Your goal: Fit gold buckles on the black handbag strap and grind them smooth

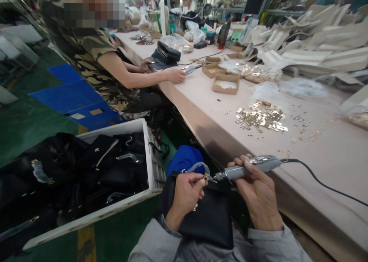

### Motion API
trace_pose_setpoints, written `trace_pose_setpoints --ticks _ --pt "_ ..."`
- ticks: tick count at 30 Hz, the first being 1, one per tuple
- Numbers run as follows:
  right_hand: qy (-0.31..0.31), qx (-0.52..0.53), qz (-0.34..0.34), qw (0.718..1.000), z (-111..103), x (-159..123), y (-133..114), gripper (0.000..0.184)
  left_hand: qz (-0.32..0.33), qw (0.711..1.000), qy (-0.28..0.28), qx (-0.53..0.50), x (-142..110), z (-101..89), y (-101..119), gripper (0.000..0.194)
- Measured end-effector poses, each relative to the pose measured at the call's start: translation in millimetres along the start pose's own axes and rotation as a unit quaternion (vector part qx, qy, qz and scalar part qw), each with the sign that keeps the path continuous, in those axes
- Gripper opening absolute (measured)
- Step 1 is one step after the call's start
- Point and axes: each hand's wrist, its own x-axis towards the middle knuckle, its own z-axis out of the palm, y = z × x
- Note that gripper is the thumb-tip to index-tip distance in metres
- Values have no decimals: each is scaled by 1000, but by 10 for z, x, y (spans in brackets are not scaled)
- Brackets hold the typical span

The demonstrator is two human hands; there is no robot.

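Observation:
A black bag [211,220] rests on my lap below the table edge. My left hand [185,195] is closed in a pinch on a small gold fitting [206,177] at the bag's top. My right hand [258,193] is wrapped round a grey electric screwdriver [248,167], whose tip points left and meets the fitting. A black cable [324,184] runs from the tool's rear to the right. A clear-wrapped strap loop [198,167] arches just above the fitting.
A white crate [146,147] full of black bags stands on the green floor at left. A pile of gold metal plates [261,118] and several small cardboard boxes [225,83] lie on the long table [330,151]. A person in camouflage [92,59] sits further along, hands on the table.

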Motion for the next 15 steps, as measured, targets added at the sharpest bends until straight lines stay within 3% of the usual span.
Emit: trace_pose_setpoints --ticks 15 --pt "17 -17 -3 1000 50 32 67 37 0 1000 -1 6 -22 -60 43 24"
